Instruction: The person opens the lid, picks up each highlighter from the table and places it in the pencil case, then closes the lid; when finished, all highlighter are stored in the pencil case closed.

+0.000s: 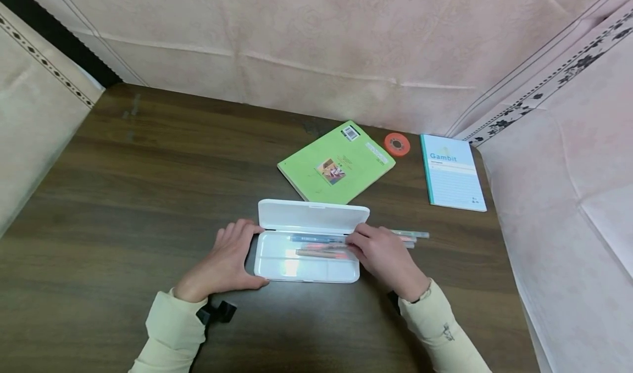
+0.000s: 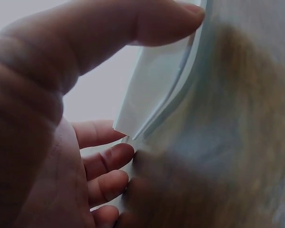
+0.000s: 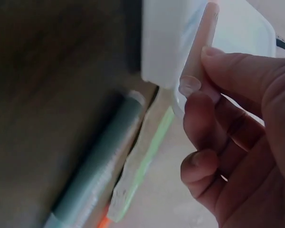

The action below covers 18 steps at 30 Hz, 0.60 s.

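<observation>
A white plastic pencil case [image 1: 306,271] lies on the table with its lid [image 1: 311,215] raised at the back. Several pens [image 1: 316,239] lie in its tray. My left hand [image 1: 225,263] grips the case's left end, thumb at the front corner and index finger near the hinge; in the left wrist view the thumb [image 2: 166,23] presses along the rim. Over the case's right end, my right hand [image 1: 388,257] pinches a pinkish pen with a clear end [image 3: 199,47] between thumb and fingers. Just right of the case, a teal pen [image 3: 97,161] lies on the table.
Behind the case lies a green book [image 1: 346,167], its corner close to the lid. A red roll of tape [image 1: 397,144] sits beside it. Farther right is a blue and white notebook [image 1: 454,175]. Pale patterned cloth [image 1: 296,38] rises behind the wooden table [image 1: 148,197].
</observation>
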Each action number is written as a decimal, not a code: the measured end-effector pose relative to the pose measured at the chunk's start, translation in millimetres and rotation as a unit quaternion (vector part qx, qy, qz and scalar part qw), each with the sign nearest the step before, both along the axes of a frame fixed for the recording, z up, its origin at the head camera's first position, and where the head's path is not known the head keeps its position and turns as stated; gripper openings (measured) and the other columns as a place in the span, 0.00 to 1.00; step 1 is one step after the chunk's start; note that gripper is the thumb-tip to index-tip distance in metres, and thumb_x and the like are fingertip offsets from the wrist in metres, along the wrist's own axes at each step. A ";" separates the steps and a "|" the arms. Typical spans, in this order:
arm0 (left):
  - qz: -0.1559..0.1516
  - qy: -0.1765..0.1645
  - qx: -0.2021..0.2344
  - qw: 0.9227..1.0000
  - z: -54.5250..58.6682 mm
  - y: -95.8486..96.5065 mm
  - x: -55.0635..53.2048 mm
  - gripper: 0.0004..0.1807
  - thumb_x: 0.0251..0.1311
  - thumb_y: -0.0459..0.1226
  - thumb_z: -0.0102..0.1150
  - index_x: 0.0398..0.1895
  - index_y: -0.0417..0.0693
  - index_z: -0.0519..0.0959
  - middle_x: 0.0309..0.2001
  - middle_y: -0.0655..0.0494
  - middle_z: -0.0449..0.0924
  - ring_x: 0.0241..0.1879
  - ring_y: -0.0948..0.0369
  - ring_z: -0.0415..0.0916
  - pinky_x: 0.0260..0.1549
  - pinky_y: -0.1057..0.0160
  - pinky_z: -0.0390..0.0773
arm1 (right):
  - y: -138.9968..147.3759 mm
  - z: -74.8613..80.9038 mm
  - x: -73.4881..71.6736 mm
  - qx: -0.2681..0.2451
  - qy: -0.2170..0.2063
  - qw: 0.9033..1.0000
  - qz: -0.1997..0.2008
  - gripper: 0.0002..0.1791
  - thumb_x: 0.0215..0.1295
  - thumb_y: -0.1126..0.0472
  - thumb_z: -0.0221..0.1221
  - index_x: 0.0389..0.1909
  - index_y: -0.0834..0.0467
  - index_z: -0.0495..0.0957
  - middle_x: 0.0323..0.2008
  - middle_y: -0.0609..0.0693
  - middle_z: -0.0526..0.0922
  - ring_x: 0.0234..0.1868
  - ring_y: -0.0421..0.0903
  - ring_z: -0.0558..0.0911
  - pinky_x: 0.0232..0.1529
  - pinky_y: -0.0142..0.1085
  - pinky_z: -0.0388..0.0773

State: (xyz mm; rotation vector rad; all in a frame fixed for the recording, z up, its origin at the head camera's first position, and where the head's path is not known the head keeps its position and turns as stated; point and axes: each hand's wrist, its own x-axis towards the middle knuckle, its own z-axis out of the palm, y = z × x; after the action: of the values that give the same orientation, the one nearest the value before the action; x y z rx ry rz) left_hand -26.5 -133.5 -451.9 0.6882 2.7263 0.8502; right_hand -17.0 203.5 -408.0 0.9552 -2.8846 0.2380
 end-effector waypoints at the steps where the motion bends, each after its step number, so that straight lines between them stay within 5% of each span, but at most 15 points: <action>1: 0.001 0.000 0.000 1.000 0.1 -0.1 0.2 0.52 0.32 0.56 0.79 0.62 0.45 0.65 0.56 0.48 0.66 0.50 0.53 0.61 0.46 0.53 0.58 | -1.4 -1.4 -0.5 0.000 0.000 1.000 0.000 0.09 0.56 0.61 0.70 0.39 0.50 0.86 0.35 0.43 0.80 0.29 0.40 0.76 0.35 0.37 0.76; 18: 0.000 0.002 0.000 1.000 -1.0 -0.2 -0.1 0.53 0.32 0.57 0.79 0.62 0.46 0.64 0.58 0.47 0.66 0.51 0.52 0.61 0.46 0.53 0.58 | -10.0 -8.5 -3.4 -0.010 -0.024 1.000 -0.007 0.09 0.58 0.57 0.70 0.40 0.49 0.86 0.33 0.42 0.81 0.29 0.39 0.76 0.37 0.37 0.77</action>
State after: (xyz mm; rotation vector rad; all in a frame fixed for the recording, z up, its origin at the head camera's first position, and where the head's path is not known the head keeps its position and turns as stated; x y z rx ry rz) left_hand -26.5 -133.7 -453.0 0.6913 2.7298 0.8503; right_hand -20.4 193.6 -416.5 0.9392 -2.9257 0.2929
